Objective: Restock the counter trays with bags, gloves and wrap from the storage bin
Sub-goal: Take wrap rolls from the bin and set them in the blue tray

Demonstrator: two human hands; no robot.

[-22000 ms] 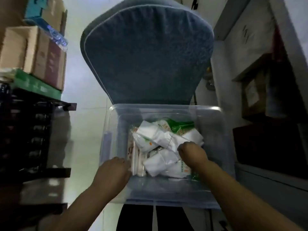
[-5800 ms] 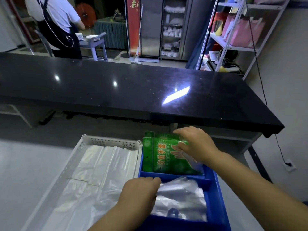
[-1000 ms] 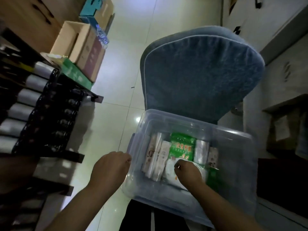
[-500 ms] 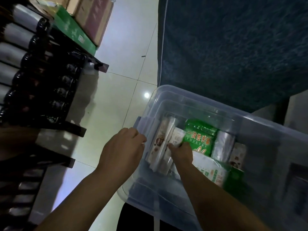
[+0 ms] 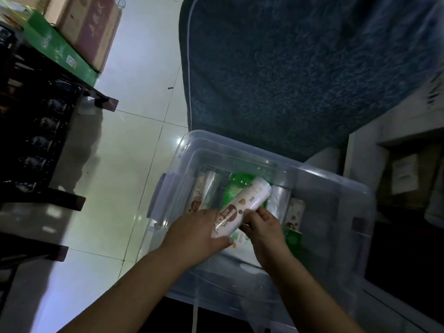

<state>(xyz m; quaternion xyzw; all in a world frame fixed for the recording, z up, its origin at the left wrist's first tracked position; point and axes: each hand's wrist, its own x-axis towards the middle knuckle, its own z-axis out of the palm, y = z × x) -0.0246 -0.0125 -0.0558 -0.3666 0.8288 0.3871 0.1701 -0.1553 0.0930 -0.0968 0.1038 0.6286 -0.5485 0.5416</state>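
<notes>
A clear plastic storage bin [image 5: 331,195] stands below me, in front of a blue padded chair. Over it I hold a white roll of wrap [image 5: 242,206] with brown print, tilted up to the right. My left hand [image 5: 197,236] grips its lower end from the left. My right hand [image 5: 264,227] pinches the same end from the right. Inside the bin lie a green glove pack [image 5: 234,187], another white roll [image 5: 200,192] standing at the left wall, a silvery packet [image 5: 280,200] and a boxed roll [image 5: 294,213].
The blue chair back [image 5: 300,68] rises behind the bin. A dark shelf rack [image 5: 36,131] with bottles stands at the left, with cardboard boxes [image 5: 89,27] and a green carton [image 5: 57,49] on top. Pale floor tiles [image 5: 125,164] lie between. Dark cabinets [image 5: 408,212] stand at the right.
My right hand has pulled a white roll up out of the bin. My left hand left the bin's rim and took hold of the roll's lower end.
</notes>
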